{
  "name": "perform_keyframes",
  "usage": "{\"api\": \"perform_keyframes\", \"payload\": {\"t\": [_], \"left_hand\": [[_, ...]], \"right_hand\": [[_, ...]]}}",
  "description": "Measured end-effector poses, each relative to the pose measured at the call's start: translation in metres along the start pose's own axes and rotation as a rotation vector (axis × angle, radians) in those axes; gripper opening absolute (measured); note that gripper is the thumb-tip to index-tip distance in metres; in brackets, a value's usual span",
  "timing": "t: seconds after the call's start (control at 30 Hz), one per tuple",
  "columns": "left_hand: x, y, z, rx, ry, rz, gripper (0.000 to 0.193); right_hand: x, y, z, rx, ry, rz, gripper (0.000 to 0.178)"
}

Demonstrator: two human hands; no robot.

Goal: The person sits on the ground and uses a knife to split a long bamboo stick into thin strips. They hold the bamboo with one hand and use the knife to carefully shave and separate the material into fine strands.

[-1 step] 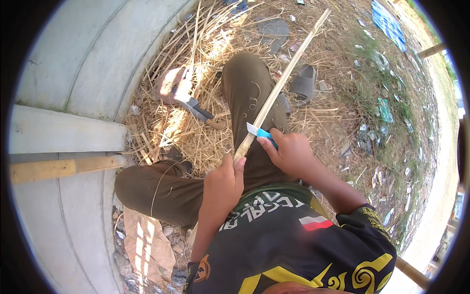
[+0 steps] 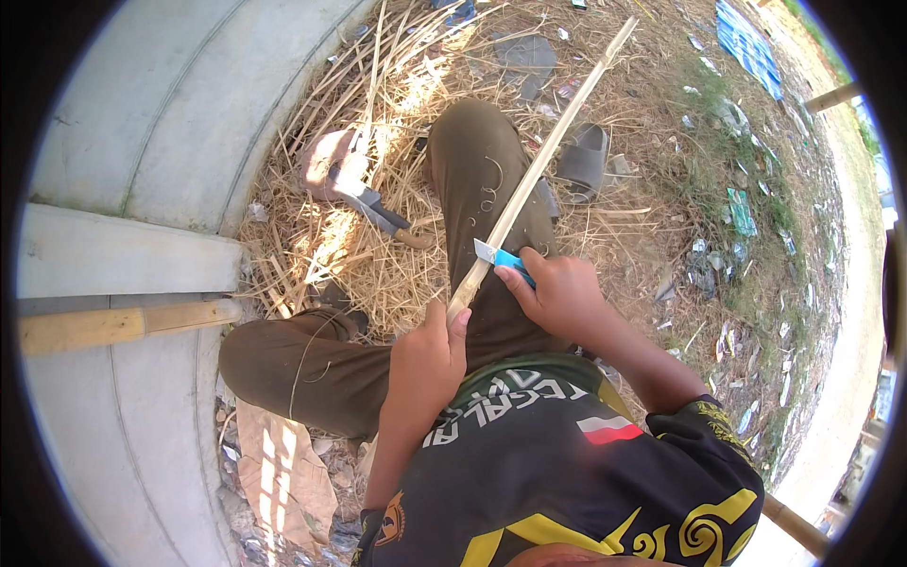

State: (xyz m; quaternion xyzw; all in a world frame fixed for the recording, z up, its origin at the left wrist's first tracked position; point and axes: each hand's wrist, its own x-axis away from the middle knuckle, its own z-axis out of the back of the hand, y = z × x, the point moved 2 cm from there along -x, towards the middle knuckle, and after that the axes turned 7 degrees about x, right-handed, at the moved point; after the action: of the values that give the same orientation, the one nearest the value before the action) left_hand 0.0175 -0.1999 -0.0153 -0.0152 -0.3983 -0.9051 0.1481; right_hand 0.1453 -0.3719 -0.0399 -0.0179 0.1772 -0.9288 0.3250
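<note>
A long pale bamboo strip (image 2: pixel 539 161) slants from my lap up toward the far right, resting across my raised knee. My left hand (image 2: pixel 427 350) is closed round its near end, thumb on top. My right hand (image 2: pixel 557 293) grips a blue box cutter (image 2: pixel 511 264), whose blade (image 2: pixel 485 251) lies against the strip a short way above the left hand. Thin curled shavings (image 2: pixel 489 189) cling to my brown trousers beside the strip.
Bamboo splints and shavings (image 2: pixel 387 274) cover the ground ahead. Among them lies a large knife (image 2: pixel 392 219) with a wooden handle. A grey sandal (image 2: pixel 584 163) sits right of the strip. On the left are a pale wall (image 2: pixel 142 246) and a bamboo pole (image 2: pixel 132 324).
Almost nothing differs. My left hand and the near end of the strip have shifted very slightly left and down; the blade stays on the strip.
</note>
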Motion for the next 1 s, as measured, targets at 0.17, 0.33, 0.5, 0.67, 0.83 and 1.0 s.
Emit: {"api": "perform_keyframes", "payload": {"t": [0.17, 0.33, 0.5, 0.67, 0.83, 1.0], "left_hand": [[0.115, -0.061, 0.024, 0.101, -0.074, 0.198, 0.035], [0.149, -0.074, 0.048, 0.060, -0.156, 0.230, 0.035], [0.058, -0.029, 0.023, 0.117, -0.120, 0.168, 0.039], [0.063, -0.027, 0.037, 0.180, -0.202, 0.249, 0.040], [0.208, -0.041, 0.138, 0.264, -0.234, 0.572, 0.031], [0.139, -0.035, 0.119, 0.174, -0.265, 0.514, 0.035]], "right_hand": [[0.012, -0.003, -0.004, 0.107, 0.007, 0.031, 0.048], [0.011, 0.001, -0.003, 0.029, -0.034, -0.089, 0.043], [0.004, -0.001, -0.002, 0.047, -0.010, -0.005, 0.048], [0.004, 0.008, -0.002, -0.028, -0.003, -0.054, 0.048], [0.017, 0.007, -0.009, -0.046, 0.059, -0.127, 0.046], [0.009, 0.005, 0.002, -0.101, -0.021, -0.117, 0.049]]}}
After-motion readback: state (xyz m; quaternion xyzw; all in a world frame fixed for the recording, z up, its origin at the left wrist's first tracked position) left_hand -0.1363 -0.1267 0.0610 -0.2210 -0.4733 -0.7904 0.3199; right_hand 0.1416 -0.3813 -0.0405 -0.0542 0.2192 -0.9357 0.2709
